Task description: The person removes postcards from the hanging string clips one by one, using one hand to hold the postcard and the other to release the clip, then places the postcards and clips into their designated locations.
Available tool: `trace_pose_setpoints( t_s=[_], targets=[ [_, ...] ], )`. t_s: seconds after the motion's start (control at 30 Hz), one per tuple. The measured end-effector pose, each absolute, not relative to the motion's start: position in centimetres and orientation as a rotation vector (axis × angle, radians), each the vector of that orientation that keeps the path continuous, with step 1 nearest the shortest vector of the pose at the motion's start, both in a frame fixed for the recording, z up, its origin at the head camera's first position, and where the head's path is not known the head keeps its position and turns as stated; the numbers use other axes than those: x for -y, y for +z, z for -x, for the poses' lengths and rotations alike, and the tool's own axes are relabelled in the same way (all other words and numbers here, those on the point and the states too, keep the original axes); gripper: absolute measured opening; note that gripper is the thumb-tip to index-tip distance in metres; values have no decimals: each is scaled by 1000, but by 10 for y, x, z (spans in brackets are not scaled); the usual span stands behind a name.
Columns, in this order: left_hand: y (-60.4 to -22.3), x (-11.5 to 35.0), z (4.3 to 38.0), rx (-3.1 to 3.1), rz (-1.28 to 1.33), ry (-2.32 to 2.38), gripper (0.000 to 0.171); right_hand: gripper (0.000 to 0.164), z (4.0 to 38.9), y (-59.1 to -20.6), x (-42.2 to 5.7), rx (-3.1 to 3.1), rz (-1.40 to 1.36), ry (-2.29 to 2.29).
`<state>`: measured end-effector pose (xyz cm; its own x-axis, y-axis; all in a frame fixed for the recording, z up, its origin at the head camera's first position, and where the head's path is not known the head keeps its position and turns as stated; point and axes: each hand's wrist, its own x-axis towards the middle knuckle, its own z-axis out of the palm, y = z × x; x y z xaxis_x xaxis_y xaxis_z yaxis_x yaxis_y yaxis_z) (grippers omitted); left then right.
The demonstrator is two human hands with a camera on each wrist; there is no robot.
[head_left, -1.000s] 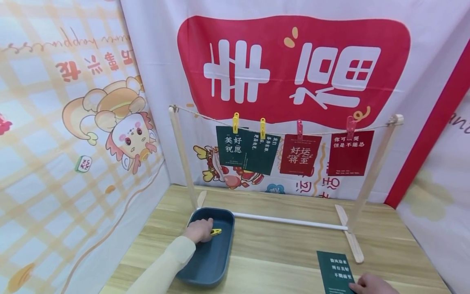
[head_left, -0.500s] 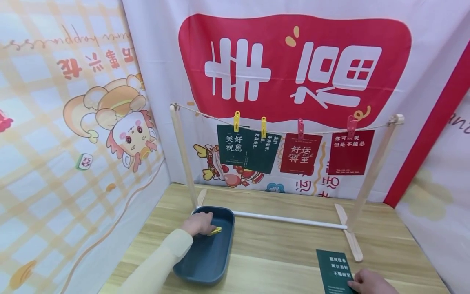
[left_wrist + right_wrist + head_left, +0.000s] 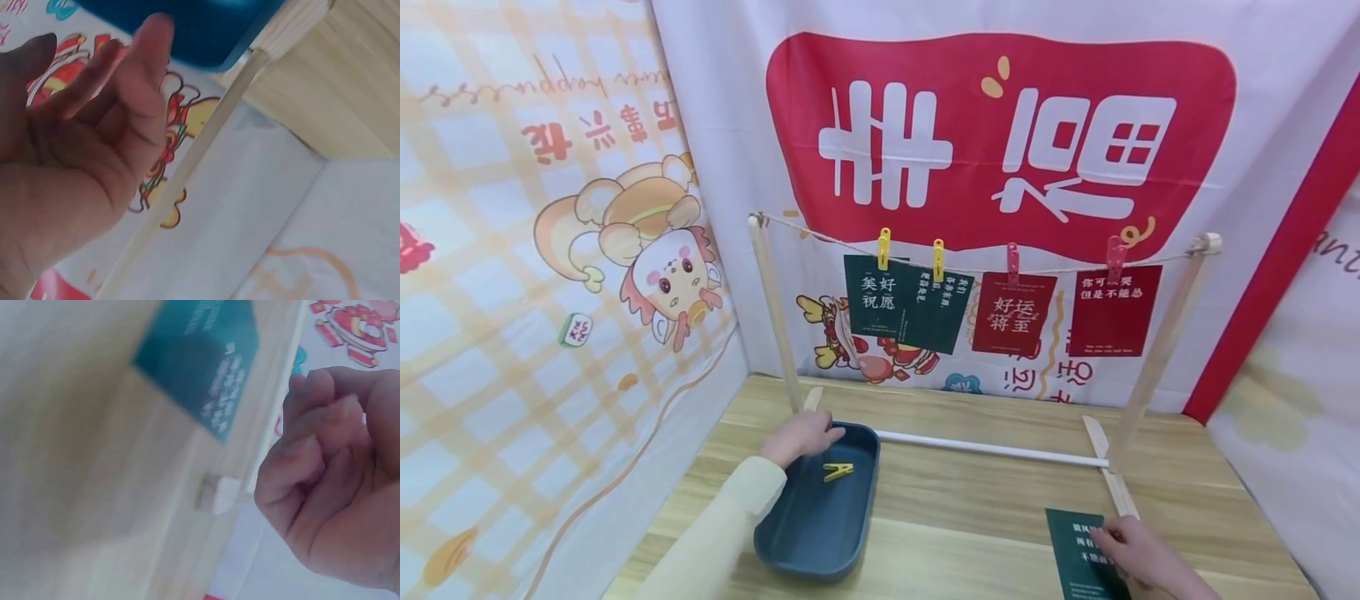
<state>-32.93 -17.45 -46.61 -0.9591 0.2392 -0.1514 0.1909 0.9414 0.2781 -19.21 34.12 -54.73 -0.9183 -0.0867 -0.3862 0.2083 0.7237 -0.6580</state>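
In the head view a yellow clothespin (image 3: 838, 472) lies in the blue tray (image 3: 767, 542). My left hand (image 3: 801, 437) is over the tray's far left part, apart from the clothespin. Its fingers are loosely bent with nothing between them, as the left wrist view shows. At the front right, my right hand (image 3: 1138, 550) hovers over the edge of a green card (image 3: 1078, 567) with white writing, hiding part of its text. From the right wrist, the same card (image 3: 200, 362) appears flat on the table, apart from my loosely curled, bare fingers (image 3: 290, 465).
Behind stands a wooden rack (image 3: 1157, 367) with a string (image 3: 820, 239). Yellow and pink clothespins hold two green cards (image 3: 876, 308) and two red cards (image 3: 1108, 321) on it. A white bar (image 3: 985, 448) joins its feet. Printed cloth (image 3: 715, 92) covers the walls.
My left hand has drawn away from the yellow clothespin, up and left, leaving it in the tray. My right hand has left the card's edge and moved up and left over it.
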Motion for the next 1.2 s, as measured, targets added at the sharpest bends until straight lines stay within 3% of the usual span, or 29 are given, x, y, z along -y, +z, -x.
trace_pose_setpoints(
  t_s=[0.23,0.7,1.2],
  targets=[
    [-442,177,330,-3135,-431,395,24,38,205,-523,-320,-2511,291,-1292],
    [-371,174,330,-3388,-568,842,25,24,240,-458,-282,-2682,548,-1506],
    [-304,157,336,-3446,-815,1095,23,26,261,-394,-226,-2700,637,-1400]
  ],
)
